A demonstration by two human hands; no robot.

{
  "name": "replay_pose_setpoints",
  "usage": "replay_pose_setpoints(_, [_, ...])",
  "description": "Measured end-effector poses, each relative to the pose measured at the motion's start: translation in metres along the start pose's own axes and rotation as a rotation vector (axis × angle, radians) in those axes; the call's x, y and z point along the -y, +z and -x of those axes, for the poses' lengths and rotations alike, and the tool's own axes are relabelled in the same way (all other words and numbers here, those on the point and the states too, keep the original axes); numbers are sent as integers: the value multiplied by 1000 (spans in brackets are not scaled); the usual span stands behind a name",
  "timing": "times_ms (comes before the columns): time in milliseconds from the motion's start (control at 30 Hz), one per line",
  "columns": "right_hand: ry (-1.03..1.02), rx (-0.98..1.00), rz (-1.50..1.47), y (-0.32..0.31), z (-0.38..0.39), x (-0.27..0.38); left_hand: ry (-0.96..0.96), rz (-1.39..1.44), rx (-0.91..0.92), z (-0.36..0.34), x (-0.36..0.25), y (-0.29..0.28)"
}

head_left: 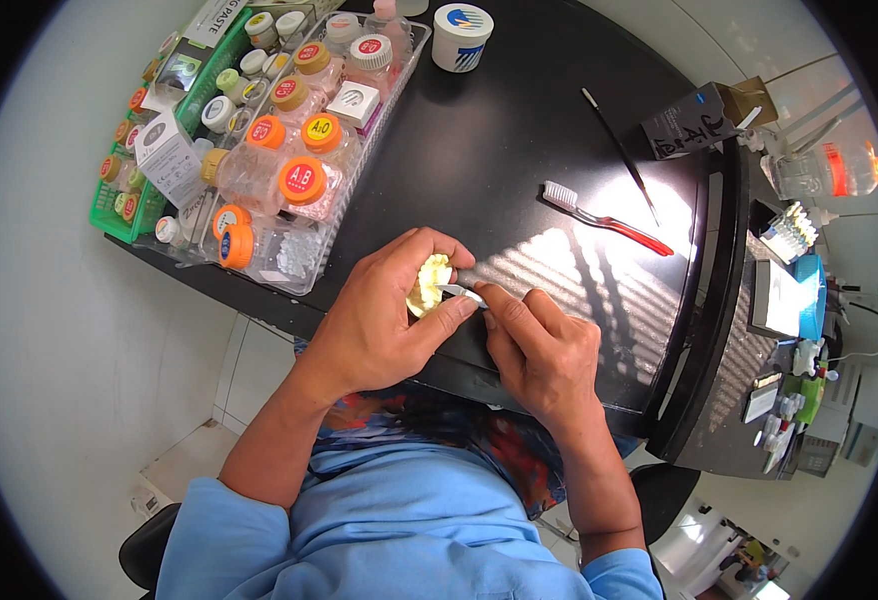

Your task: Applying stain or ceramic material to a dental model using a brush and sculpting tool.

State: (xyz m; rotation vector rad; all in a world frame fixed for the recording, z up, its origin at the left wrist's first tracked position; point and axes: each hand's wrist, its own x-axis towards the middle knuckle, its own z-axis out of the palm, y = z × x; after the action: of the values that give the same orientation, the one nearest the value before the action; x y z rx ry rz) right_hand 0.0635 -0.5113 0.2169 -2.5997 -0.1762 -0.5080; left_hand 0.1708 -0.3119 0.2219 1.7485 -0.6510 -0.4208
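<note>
My left hand (384, 330) is closed round a pale yellow dental cast (425, 278), its thumb reaching toward the right below the teeth. My right hand (549, 365) pinches a small pale blade-like tool (451, 288), whose end touches the cast. Its index finger lies along the tool, and the other fingers are curled. Both hands are above the near edge of a black desk (409, 160).
Clear trays and a green basket (109, 210) of bottles fill the left. A white tub (461, 35), red toothbrush (609, 222), thin brush (614, 140) and grey box (689, 125) sit beyond my hands. A cluttered side counter (719, 420) runs along the right.
</note>
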Motion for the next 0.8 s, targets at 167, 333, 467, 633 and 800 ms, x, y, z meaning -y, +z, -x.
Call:
replay_pose_setpoints(167, [5,-4,-4,0,0,0,12,-10,-6,0,0,1])
replay_pose_setpoints(333, [13,0,-9,0,0,0,21,-35,-18,0,0,2])
replay_pose_setpoints(467, [16,2,-6,0,0,0,32,-37,-26,0,0,3])
replay_pose_setpoints(633, [24,-9,-10,0,-1,0,33,-63,-28,0,-1,3])
replay_pose_setpoints(800, [34,-25,-23,1,0,-1,38,-63,-41,1,-2,4])
